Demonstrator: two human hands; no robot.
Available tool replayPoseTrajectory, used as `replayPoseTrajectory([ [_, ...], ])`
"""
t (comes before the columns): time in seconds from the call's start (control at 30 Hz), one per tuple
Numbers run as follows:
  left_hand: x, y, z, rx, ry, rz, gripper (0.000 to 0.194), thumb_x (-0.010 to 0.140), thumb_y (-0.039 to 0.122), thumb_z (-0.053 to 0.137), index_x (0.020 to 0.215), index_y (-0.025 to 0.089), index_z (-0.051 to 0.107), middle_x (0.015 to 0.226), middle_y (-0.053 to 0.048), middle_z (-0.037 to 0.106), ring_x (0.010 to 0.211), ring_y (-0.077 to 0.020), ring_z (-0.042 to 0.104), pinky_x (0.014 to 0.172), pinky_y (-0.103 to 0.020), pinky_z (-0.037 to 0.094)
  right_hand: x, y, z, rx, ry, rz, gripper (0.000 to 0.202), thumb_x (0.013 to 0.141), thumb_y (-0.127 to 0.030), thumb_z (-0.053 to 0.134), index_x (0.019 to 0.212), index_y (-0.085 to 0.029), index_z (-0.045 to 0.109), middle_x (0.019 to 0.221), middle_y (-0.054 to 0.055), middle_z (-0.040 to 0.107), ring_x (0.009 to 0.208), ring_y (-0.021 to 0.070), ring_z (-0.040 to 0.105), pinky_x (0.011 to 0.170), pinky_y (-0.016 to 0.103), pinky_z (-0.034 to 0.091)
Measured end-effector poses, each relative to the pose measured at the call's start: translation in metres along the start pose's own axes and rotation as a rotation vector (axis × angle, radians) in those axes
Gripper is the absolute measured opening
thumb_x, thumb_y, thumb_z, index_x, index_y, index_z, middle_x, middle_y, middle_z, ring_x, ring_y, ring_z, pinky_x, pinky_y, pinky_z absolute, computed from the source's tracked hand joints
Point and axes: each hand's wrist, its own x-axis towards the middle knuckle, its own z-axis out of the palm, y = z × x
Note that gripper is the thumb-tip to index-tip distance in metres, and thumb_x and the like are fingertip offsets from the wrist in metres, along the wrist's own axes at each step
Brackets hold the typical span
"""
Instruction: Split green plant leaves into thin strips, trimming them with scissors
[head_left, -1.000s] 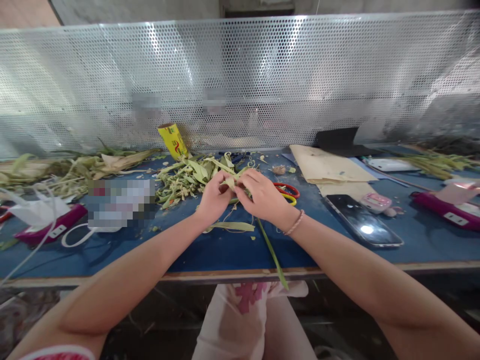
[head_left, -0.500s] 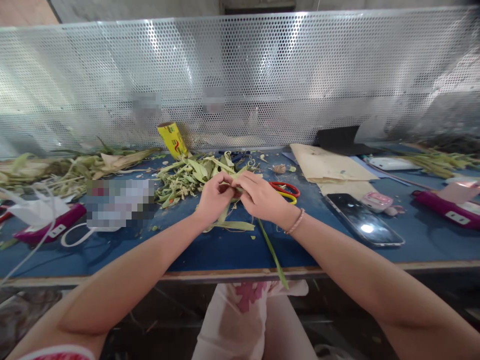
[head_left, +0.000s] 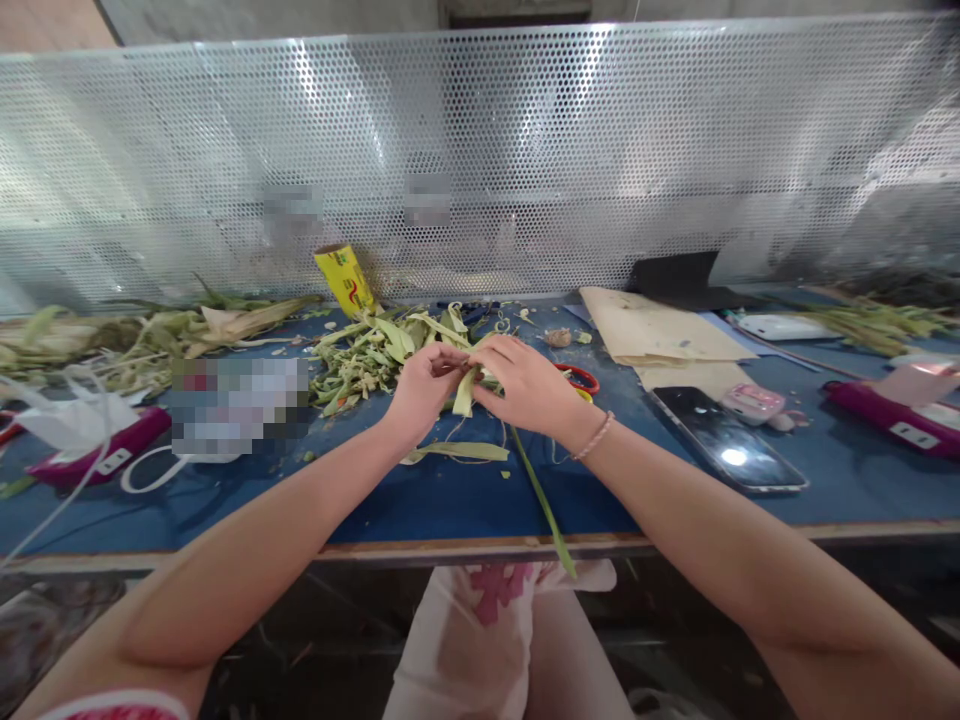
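Observation:
My left hand [head_left: 427,388] and my right hand [head_left: 517,385] meet over the blue table, fingers pinched on a pale green leaf strip [head_left: 464,393] that hangs down between them. A long green blade [head_left: 541,493] runs from under my right hand past the table's front edge. Behind and left of my left hand lies a heap of green leaves [head_left: 360,365]. A loose leaf piece [head_left: 469,452] rests flat below my hands. Scissors with a red handle [head_left: 576,379] lie partly hidden behind my right hand.
A phone [head_left: 727,438], a pink case [head_left: 752,401] and brown paper [head_left: 664,325] lie to the right. A yellow tube [head_left: 346,281] leans near the perforated metal screen [head_left: 480,130]. Purple power strips [head_left: 896,420] stand at both sides, with a white cable at left.
The leaf strip now hangs visibly between my hands. My right hand has shifted slightly right, covering more of the scissors, and my left hand has moved slightly left.

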Motion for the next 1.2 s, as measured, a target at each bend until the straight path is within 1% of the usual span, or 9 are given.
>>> replayPoseTrajectory([
  [0.13,-0.003,0.002,0.001,0.040,-0.022,0.047,0.013,0.062,0.017,0.062,0.073,0.016,0.055,0.064,0.002,0.059,0.062,-0.0095,0.058,0.066,-0.026,0.050,0.001,-0.002,0.000,0.137,0.092,0.116,0.017,0.084,-0.021,0.039,0.075,-0.017,0.053,0.079,0.008,0.057,0.080,0.0189,0.053,0.076,0.034,0.044],
  [0.23,-0.005,0.008,0.001,0.106,-0.043,0.037,0.009,0.064,0.015,0.059,0.072,0.016,0.053,0.063,0.002,0.059,0.060,-0.0098,0.060,0.069,-0.028,0.051,0.003,-0.002,0.001,0.299,0.141,0.293,0.016,0.082,-0.023,0.043,0.072,-0.017,0.054,0.074,0.006,0.059,0.074,0.0171,0.055,0.070,0.031,0.045],
  [0.33,-0.006,0.011,0.001,0.156,-0.046,0.028,0.006,0.066,0.015,0.057,0.071,0.017,0.053,0.062,0.002,0.060,0.060,-0.0106,0.061,0.068,-0.028,0.051,0.004,0.001,0.003,0.501,0.129,0.499,0.013,0.078,-0.026,0.049,0.073,-0.016,0.056,0.069,0.003,0.060,0.063,0.0138,0.055,0.061,0.027,0.043],
  [0.43,-0.005,0.011,0.001,0.172,-0.048,0.023,0.006,0.067,0.016,0.056,0.072,0.017,0.053,0.061,0.002,0.060,0.062,-0.0119,0.062,0.068,-0.028,0.051,0.006,0.004,0.003,0.600,0.096,0.599,0.017,0.075,-0.031,0.052,0.070,-0.015,0.057,0.063,0.001,0.058,0.057,0.0113,0.051,0.055,0.024,0.039],
  [0.63,-0.006,0.011,0.003,0.156,-0.027,0.041,0.009,0.066,0.017,0.059,0.073,0.016,0.054,0.065,0.001,0.061,0.068,-0.0122,0.062,0.074,-0.029,0.049,0.007,0.006,-0.003,0.645,0.065,0.631,0.030,0.074,-0.038,0.052,0.054,-0.015,0.050,0.049,-0.004,0.042,0.047,0.0059,0.033,0.045,0.022,0.025],
  [0.73,-0.007,0.013,0.003,0.201,-0.029,0.060,0.014,0.065,0.021,0.062,0.075,0.016,0.055,0.068,-0.001,0.061,0.069,-0.0128,0.060,0.072,-0.029,0.048,0.007,0.006,-0.005,0.651,0.037,0.687,0.032,0.073,-0.039,0.052,0.053,-0.015,0.049,0.047,-0.005,0.037,0.045,0.0054,0.030,0.044,0.022,0.023],
  [0.9,-0.006,0.009,0.002,0.258,-0.025,0.095,0.017,0.066,0.027,0.063,0.076,0.016,0.056,0.065,0.001,0.057,0.063,-0.0107,0.056,0.062,-0.025,0.045,0.008,0.005,-0.006,0.724,0.051,0.667,0.017,0.071,-0.032,0.057,0.069,-0.015,0.057,0.061,-0.001,0.054,0.054,0.0083,0.045,0.053,0.023,0.035],
  [1.0,-0.004,0.006,0.002,0.254,-0.030,0.114,0.014,0.066,0.026,0.063,0.075,0.016,0.056,0.066,0.001,0.058,0.063,-0.0098,0.055,0.061,-0.024,0.044,0.009,0.005,-0.002,0.770,0.093,0.652,0.015,0.069,-0.027,0.058,0.079,-0.016,0.055,0.066,-0.001,0.056,0.058,0.0095,0.050,0.058,0.025,0.041],
  [1.2,-0.004,0.006,0.003,0.294,-0.034,0.131,0.012,0.067,0.025,0.061,0.073,0.016,0.057,0.064,0.001,0.057,0.058,-0.0089,0.052,0.057,-0.023,0.042,0.007,0.008,0.002,0.783,0.094,0.623,0.015,0.068,-0.027,0.060,0.073,-0.017,0.051,0.071,0.002,0.058,0.066,0.0124,0.056,0.065,0.028,0.046],
])
